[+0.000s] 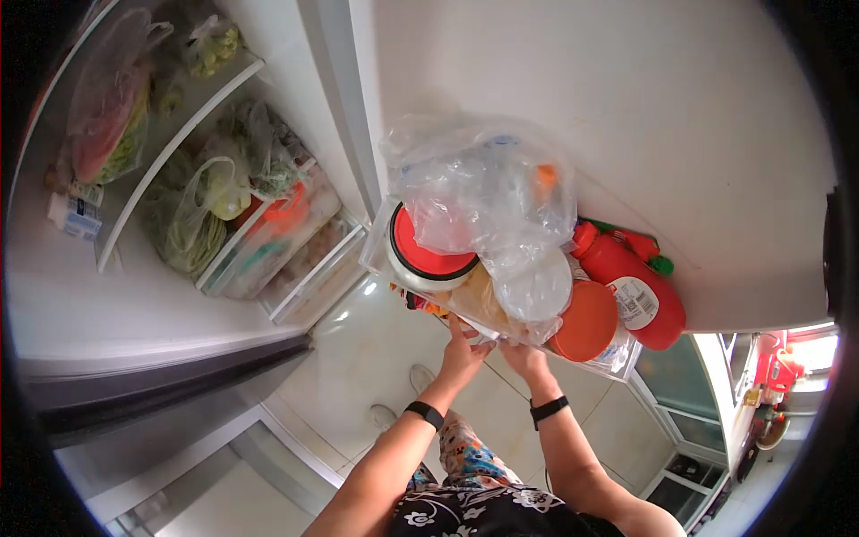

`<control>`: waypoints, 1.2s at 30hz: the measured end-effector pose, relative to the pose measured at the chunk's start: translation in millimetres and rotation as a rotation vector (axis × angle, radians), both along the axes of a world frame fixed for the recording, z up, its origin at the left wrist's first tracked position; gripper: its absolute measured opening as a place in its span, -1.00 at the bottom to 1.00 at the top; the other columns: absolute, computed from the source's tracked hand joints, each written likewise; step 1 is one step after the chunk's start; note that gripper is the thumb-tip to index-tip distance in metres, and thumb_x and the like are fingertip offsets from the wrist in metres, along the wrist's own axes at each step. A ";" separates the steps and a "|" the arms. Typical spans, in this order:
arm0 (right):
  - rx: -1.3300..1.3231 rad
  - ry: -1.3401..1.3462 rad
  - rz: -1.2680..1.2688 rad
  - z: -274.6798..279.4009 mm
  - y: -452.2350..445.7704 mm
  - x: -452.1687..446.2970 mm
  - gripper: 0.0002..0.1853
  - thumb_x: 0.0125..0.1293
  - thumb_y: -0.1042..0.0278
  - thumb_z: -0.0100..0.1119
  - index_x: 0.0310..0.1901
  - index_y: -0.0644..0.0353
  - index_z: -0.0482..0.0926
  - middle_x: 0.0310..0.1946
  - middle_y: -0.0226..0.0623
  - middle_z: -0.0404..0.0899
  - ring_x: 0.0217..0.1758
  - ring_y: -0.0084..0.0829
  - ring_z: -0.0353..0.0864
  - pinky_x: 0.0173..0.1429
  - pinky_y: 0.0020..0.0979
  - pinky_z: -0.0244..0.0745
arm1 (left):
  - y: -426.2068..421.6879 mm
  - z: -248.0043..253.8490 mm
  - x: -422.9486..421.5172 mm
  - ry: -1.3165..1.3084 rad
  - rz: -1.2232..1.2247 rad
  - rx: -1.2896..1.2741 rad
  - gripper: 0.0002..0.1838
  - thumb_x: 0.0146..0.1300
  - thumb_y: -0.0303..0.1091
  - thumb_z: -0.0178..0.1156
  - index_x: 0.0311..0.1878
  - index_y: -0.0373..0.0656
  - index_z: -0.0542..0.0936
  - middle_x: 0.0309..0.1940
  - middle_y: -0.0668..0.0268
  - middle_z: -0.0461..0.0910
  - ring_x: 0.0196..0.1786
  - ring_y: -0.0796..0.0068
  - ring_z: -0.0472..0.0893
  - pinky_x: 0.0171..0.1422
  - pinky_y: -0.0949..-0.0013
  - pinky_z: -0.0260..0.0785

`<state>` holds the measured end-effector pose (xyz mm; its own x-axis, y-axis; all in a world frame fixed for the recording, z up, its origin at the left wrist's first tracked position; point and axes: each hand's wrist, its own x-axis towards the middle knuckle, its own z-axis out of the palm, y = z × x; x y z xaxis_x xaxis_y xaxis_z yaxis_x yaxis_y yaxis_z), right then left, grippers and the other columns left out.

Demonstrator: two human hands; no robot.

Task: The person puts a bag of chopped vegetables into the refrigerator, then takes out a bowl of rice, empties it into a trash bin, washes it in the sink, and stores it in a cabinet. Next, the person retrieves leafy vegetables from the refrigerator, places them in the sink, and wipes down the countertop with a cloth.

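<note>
While the fingers of my left hand [461,360] sit partly spread and those of my right hand [526,361] curl close beside them, I can't tell from here whether either is closed on anything. Both are at the lower front edge of the clear door bin [379,240], near a pale piece of plastic [480,335]; a colourful packet [426,303] shows just beyond the left fingertips.

Above them, I see the bin holding a red-lidded jar [433,254], crumpled clear plastic bags [488,192], an orange lid [586,320] and a red bottle [646,300] leaning toward the right end. Farther out, bagged produce [199,215] lies on the fridge shelves across from the door.

As for progress, the fridge is open and both hands have reached the bin, but I see nothing lifted clear of it. How much handling remains, I can't judge from this view.
</note>
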<state>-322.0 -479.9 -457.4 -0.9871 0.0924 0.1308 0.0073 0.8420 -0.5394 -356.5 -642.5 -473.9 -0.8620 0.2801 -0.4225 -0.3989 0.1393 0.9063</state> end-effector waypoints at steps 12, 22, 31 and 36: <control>-0.119 -0.421 -0.192 15.0 9.3 9.8 -0.31 -0.05 0.12 0.48 0.17 0.13 0.52 0.09 -0.08 0.60 0.20 -0.14 0.55 0.23 -0.21 0.45 | -77.4 38.2 1.3 0.045 -0.168 -0.248 0.09 0.14 -0.07 0.40 0.50 -0.34 -0.11 -0.04 0.02 0.64 -0.13 0.24 0.71 0.01 0.24 0.56; -0.046 -0.519 -0.399 81.4 -20.8 10.7 0.06 -0.09 -0.18 0.50 0.29 0.46 0.27 0.27 0.21 0.32 0.33 0.05 0.36 0.35 -0.17 0.35 | -235.2 53.1 93.7 -0.008 -0.136 -0.396 -0.15 0.18 -0.08 0.36 0.40 -0.30 0.20 -0.08 0.09 0.67 -0.12 0.22 0.71 0.01 0.28 0.56; 0.463 -0.284 -0.119 37.1 -66.2 -46.2 -0.05 0.14 -0.04 0.34 0.42 0.29 0.09 0.41 0.18 0.16 0.38 0.14 0.30 0.41 -0.03 0.28 | -355.5 52.2 253.1 -0.094 0.020 -0.589 -0.33 0.18 0.02 0.34 0.23 -0.22 0.43 -0.15 0.16 0.71 -0.10 0.21 0.71 0.03 0.24 0.54; 0.286 -0.510 -0.241 71.2 -90.9 -53.9 0.14 0.09 -0.09 0.38 0.50 0.26 -0.15 0.49 0.19 -0.04 0.40 0.12 0.30 0.33 -0.07 0.41 | -377.3 66.3 302.4 -0.186 0.070 -0.614 -0.35 0.18 0.03 0.33 0.22 -0.20 0.46 -0.14 0.18 0.71 -0.09 0.19 0.70 0.04 0.22 0.54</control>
<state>-375.9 -570.8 -386.1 -0.8876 0.3507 -0.2985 0.4114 0.8951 -0.1719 -54.2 -1019.8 -407.5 -0.7661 -0.1145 -0.6324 -0.5688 0.5789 0.5843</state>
